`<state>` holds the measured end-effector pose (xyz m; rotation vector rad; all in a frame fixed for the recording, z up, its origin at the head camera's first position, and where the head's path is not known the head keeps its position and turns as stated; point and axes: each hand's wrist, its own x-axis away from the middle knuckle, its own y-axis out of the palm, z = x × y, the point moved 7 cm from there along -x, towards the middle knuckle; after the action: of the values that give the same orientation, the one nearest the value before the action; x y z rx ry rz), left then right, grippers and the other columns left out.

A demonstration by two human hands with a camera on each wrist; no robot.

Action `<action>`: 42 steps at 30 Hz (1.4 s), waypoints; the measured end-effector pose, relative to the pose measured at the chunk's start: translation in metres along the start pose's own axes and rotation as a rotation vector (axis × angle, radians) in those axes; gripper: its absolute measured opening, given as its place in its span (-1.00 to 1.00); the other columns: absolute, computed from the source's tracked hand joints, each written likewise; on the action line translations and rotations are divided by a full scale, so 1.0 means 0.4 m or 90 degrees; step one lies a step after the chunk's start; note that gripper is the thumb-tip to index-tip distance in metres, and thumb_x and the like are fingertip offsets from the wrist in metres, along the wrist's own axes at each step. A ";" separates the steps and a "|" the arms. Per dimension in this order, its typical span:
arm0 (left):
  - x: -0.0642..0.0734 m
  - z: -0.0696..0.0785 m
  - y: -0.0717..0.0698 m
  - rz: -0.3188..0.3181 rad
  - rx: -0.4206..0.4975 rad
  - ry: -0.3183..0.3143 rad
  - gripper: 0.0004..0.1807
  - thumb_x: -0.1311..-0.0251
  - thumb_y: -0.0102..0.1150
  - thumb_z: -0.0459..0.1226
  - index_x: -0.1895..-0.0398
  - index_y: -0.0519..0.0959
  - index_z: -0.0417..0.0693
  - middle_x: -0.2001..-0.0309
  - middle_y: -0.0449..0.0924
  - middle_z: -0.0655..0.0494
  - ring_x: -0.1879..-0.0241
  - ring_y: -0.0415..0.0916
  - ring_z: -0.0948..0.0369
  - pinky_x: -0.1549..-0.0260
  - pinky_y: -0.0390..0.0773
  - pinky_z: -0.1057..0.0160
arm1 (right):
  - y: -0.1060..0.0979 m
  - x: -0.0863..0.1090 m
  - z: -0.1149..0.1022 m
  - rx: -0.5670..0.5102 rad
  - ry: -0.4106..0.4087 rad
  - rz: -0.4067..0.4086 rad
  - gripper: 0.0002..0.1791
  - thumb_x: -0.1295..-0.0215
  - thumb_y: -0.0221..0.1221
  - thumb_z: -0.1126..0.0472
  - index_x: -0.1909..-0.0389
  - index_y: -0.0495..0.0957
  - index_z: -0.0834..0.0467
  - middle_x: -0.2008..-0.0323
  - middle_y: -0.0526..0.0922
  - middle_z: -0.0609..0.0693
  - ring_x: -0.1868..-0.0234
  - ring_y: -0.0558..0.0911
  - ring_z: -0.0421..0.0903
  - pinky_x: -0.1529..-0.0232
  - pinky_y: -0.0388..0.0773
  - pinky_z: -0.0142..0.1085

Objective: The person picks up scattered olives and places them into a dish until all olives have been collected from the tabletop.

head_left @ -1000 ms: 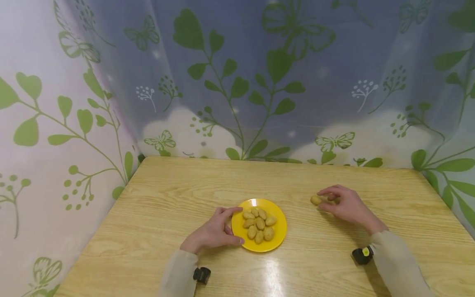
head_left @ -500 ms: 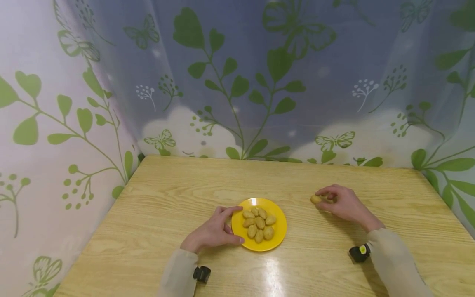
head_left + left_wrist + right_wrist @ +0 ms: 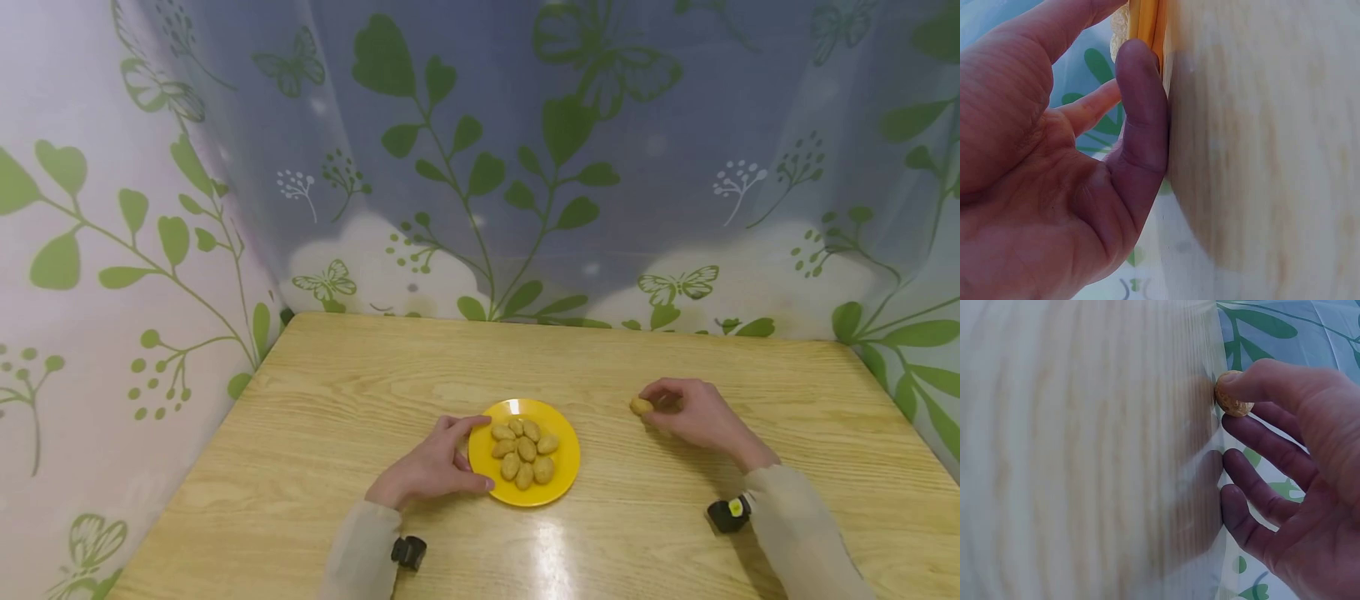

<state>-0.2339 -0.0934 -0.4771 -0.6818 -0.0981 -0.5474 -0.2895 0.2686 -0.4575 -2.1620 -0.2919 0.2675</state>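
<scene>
In the head view, a round yellow plate (image 3: pixel 568 454) carries several tan oval walnuts (image 3: pixel 527 450) in a single layer. My left hand (image 3: pixel 433 465) holds the plate's left side, with the thumb and a finger spread along the rim. The left wrist view catches only the plate's edge (image 3: pixel 1146 22) above that hand's fingers. To the right of the plate, my right hand (image 3: pixel 697 417) has one more walnut (image 3: pixel 1232 397) between thumb and index finger. Its other fingers (image 3: pixel 1254 484) are bent, with their tips at the tabletop. Part of this walnut is covered by the thumb.
A wood-grain table (image 3: pixel 360 375) lies under both hands. Behind it and along the left hangs a curtain (image 3: pixel 480 167) printed with green leaves and butterflies. Small black cameras (image 3: pixel 408 552) sit at both wrists.
My right hand has shifted very slightly, its index finger coming down over the walnut so that finger and thumb pinch it. The left hand and the plate stay where they were.
</scene>
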 end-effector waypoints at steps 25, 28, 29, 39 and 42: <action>-0.002 -0.006 0.003 -0.001 -0.006 -0.002 -0.05 -0.08 0.55 -0.08 -0.54 0.27 0.18 -0.32 0.21 -0.10 0.25 0.52 0.26 0.17 0.53 0.31 | 0.035 0.032 -0.058 -0.096 -0.013 -0.007 -0.72 -0.19 0.42 0.31 0.07 0.70 0.09 0.17 0.77 0.02 0.23 0.70 -0.19 0.27 0.63 -0.38; -0.002 -0.006 0.003 -0.001 -0.007 0.000 -0.05 -0.08 0.55 -0.08 -0.54 0.27 0.17 -0.32 0.21 -0.11 0.25 0.52 0.26 0.17 0.53 0.31 | 0.042 0.034 -0.071 -0.104 -0.024 -0.008 -0.72 -0.18 0.42 0.32 0.08 0.70 0.08 0.15 0.76 0.00 0.23 0.69 -0.24 0.24 0.64 -0.38; -0.002 -0.005 0.002 0.000 -0.007 0.002 -0.05 -0.08 0.55 -0.08 -0.54 0.27 0.17 -0.31 0.21 -0.11 0.25 0.52 0.26 0.17 0.53 0.31 | 0.044 0.035 -0.076 -0.106 -0.029 -0.007 -0.72 -0.17 0.43 0.32 0.09 0.71 0.08 0.15 0.76 0.00 0.24 0.68 -0.26 0.24 0.64 -0.37; -0.002 -0.003 0.000 0.005 -0.006 0.008 -0.05 -0.08 0.56 -0.09 -0.54 0.27 0.14 -0.30 0.22 -0.12 0.26 0.50 0.26 0.18 0.52 0.31 | 0.063 0.031 -0.126 -0.134 -0.078 0.004 -0.72 -0.16 0.43 0.37 0.11 0.72 0.08 0.13 0.76 0.03 0.24 0.70 -0.28 0.24 0.65 -0.37; -0.002 -0.003 0.000 0.004 -0.004 0.007 -0.05 -0.08 0.56 -0.09 -0.54 0.27 0.15 -0.30 0.22 -0.11 0.26 0.50 0.25 0.18 0.52 0.31 | 0.070 0.025 -0.140 -0.138 -0.086 -0.005 -0.72 -0.16 0.42 0.38 0.11 0.72 0.08 0.12 0.76 0.03 0.23 0.71 -0.24 0.23 0.66 -0.37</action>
<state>-0.2346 -0.0937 -0.4781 -0.6846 -0.0836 -0.5452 -0.2603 0.2129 -0.4499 -2.3603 -0.4229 0.3933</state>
